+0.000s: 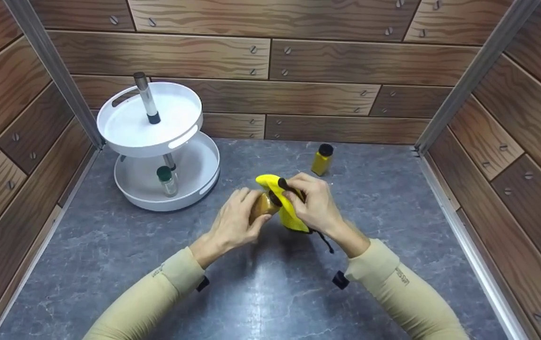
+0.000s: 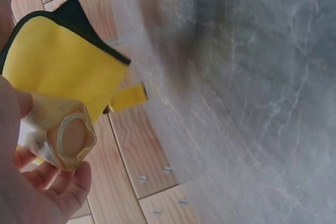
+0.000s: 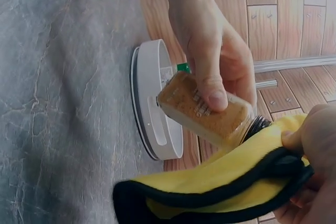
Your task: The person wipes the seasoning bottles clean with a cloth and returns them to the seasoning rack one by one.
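My left hand (image 1: 235, 215) grips a squarish clear spice jar (image 3: 202, 109) filled with brown powder, its dark-capped end tilted toward the right hand. In the left wrist view the base of the spice jar (image 2: 72, 137) faces the camera. My right hand (image 1: 315, 200) pinches a yellow cloth (image 1: 291, 216) with black edging and holds it against the jar's cap. The cloth (image 3: 231, 174) partly covers the cap in the right wrist view. Behind the right hand, a yellow jar with a black lid (image 1: 321, 160) stands on the grey marbled tabletop (image 1: 261, 293).
A white two-tier round tray (image 1: 150, 137) stands at the back left. Its lower tier holds a clear jar with a green lid (image 1: 166, 181). Wood-patterned panels (image 1: 270, 56) enclose the back and both sides, with metal strips at the corners.
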Demonstrator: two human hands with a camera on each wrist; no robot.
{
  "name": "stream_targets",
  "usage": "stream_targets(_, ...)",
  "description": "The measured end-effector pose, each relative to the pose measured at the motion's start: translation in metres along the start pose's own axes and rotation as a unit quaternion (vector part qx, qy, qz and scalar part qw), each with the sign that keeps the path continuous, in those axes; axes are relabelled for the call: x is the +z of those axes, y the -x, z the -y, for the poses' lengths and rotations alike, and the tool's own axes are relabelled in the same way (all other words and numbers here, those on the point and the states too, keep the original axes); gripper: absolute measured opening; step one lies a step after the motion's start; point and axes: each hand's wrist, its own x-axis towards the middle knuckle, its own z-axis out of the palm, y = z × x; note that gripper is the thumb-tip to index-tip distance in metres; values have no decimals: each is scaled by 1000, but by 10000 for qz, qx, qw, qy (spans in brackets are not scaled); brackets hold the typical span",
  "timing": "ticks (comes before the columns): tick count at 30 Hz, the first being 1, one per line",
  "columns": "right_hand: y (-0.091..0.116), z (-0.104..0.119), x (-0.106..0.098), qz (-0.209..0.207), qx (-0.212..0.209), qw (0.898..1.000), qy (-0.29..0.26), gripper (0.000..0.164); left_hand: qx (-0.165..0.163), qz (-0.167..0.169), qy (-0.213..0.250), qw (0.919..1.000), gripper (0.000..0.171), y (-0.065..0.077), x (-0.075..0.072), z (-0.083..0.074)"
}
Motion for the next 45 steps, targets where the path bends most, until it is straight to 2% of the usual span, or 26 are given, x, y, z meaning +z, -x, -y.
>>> stream_targets(6,-2,0,1,156,-38,9995,264,15,-92,64,57,9999,49,3,1,-2)
stream_targets(14,16,6,-5,335,-367,9982,324,9,-244,152,97,9995,44,7,4,-3)
stream_targets(21,26,10,-9,328,-516,9979,201,13,-520,118,414,9977,45,6,2,-6)
stream_targets(29,19,10,-4,80,-533,9981,287,11,-432,183,423,9980,45,7,-1,-9)
stream_targets(36,8,4,0,166,-462,9927,1105,10,-146,173,201,9995,47,13,1,-10)
stream_targets(40,6,3,3,254,-478,9905,1261,9,-280,148,276,9991,48,15,4,-10)
stream_targets(45,8,8,2,272,-637,9920,1051,6,-524,94,361,9979,48,14,3,-10)
